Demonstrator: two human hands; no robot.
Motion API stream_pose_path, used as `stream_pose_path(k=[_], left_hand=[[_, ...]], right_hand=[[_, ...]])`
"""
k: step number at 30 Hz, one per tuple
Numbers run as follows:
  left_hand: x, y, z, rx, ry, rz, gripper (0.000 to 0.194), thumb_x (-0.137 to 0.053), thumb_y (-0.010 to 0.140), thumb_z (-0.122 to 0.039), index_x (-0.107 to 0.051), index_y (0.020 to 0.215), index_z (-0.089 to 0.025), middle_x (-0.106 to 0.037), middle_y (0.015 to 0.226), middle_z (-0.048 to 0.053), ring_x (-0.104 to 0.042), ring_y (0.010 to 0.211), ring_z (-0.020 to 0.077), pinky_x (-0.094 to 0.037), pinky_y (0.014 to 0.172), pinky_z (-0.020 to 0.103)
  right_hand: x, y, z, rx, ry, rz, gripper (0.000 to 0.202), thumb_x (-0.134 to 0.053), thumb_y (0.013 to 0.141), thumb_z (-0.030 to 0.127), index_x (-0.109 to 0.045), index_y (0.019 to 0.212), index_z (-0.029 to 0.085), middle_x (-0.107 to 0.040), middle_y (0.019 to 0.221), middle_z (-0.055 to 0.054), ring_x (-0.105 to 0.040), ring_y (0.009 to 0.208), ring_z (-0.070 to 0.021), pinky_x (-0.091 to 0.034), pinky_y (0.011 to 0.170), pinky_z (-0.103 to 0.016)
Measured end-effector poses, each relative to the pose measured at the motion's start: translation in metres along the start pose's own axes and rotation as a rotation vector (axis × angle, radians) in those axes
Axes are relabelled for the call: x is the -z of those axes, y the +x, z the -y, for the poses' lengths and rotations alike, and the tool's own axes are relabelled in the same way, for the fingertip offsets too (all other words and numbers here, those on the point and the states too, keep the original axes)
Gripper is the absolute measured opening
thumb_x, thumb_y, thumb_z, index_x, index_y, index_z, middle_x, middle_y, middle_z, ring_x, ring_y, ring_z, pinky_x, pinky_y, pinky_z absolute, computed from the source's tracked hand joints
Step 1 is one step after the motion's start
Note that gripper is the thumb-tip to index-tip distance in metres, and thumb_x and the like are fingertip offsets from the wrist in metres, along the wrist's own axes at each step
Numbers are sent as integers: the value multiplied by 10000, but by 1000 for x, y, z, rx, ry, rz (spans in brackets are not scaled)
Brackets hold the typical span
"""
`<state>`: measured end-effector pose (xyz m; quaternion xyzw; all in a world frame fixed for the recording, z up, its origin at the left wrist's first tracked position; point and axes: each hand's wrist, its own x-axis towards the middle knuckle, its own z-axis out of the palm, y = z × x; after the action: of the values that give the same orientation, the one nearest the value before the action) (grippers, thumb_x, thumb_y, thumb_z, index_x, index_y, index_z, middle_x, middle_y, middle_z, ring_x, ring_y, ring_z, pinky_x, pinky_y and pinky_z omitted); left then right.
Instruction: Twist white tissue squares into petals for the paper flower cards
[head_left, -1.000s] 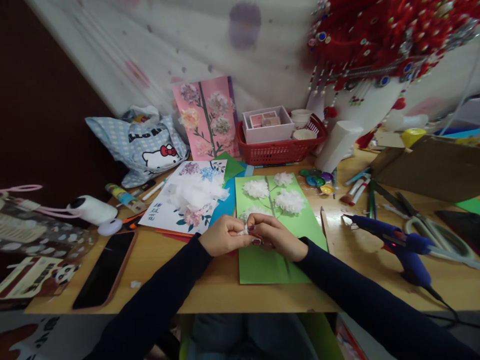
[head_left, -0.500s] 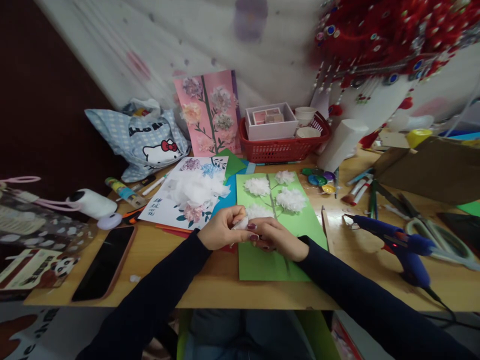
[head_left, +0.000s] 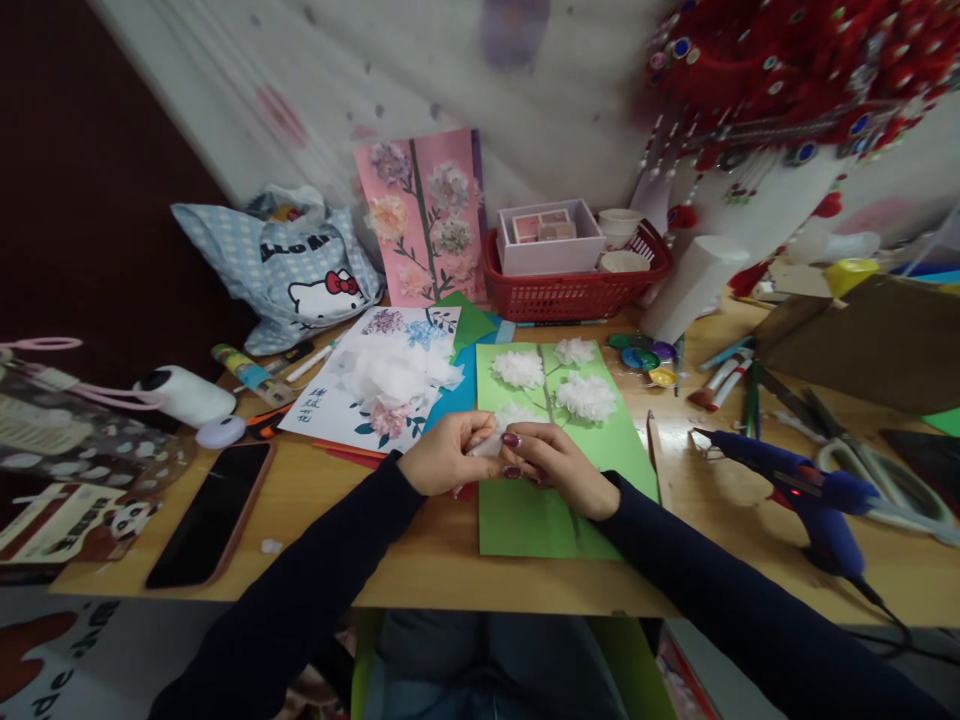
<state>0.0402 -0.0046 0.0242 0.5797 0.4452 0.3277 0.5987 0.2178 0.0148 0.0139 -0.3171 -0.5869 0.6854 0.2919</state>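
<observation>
Both hands meet above the left side of a green sheet of paper (head_left: 525, 520). Between the fingertips is a small folded piece of white tissue paper (head_left: 489, 445), mostly hidden. My left hand (head_left: 448, 452) is closed on it with thumb and fingers. My right hand (head_left: 561, 465) pinches it from the other side, nails dark red. On the green sheet a drawn stem carries white tissue flowers, such as this ruffled flower (head_left: 587, 398); one just behind my fingers is partly covered. To the left, a pile of white tissue (head_left: 394, 372) rests on a white flower picture (head_left: 330, 400).
A blue glue gun (head_left: 795, 485) with a lit red light lies right, by scissors (head_left: 862, 465). A pencil (head_left: 654, 450) borders the green sheet. A phone (head_left: 210, 515) lies left. Behind stand a red basket (head_left: 570, 295), a pink flower card (head_left: 424, 220) and a checked bag (head_left: 292, 270).
The fingers of my right hand have shifted slightly around the white tissue. Both hands stay in nearly the same place; the view has tilted a little.
</observation>
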Motion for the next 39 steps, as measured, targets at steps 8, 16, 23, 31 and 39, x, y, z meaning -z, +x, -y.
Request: stream_pose_path(k=[8, 16, 23, 31, 39], left_hand=[[3, 1, 4, 39, -5, 49, 544, -848, 616, -296, -311, 673, -231, -391, 514, -143, -331, 358, 25, -227, 359, 159], [3, 0, 1, -18, -186, 113, 411, -746, 759, -412, -386, 836, -229, -514, 470, -114, -432, 378, 70, -285, 428, 177], [5, 3, 3, -78, -297, 115, 214, -546, 788, -303, -386, 905, -222, -639, 498, -34, -470, 404, 109, -312, 462, 224], [5, 3, 0, -118, -368, 135, 231, -576, 787, -255, -367, 880, -225, -697, 541, -2, -483, 396, 108, -328, 466, 220], [7, 4, 5, -137, -415, 131, 249, -583, 793, -221, -345, 866, -233, -701, 557, -9, -540, 398, 117, -364, 451, 214]], right_hand=[[-2, 0, -7, -8, 24, 6, 280, -611, 774, 311, -472, 555, 205, -399, 494, 64, -322, 459, -86, -236, 461, -253], [1, 3, -6, -17, 126, -9, 179, -580, 739, 294, -493, 610, 204, -389, 486, 84, -257, 408, -60, -161, 402, -222], [1, 4, -5, 1, 210, -27, 102, -590, 696, 278, -547, 688, 186, -426, 488, 94, -260, 386, -44, -154, 385, -202], [1, 5, -7, 15, 276, -28, 86, -577, 704, 270, -549, 727, 192, -424, 472, 101, -248, 376, -45, -145, 376, -191], [2, 6, -8, 27, 300, -67, 75, -564, 728, 264, -562, 743, 191, -401, 475, 101, -250, 378, -53, -158, 375, -191]])
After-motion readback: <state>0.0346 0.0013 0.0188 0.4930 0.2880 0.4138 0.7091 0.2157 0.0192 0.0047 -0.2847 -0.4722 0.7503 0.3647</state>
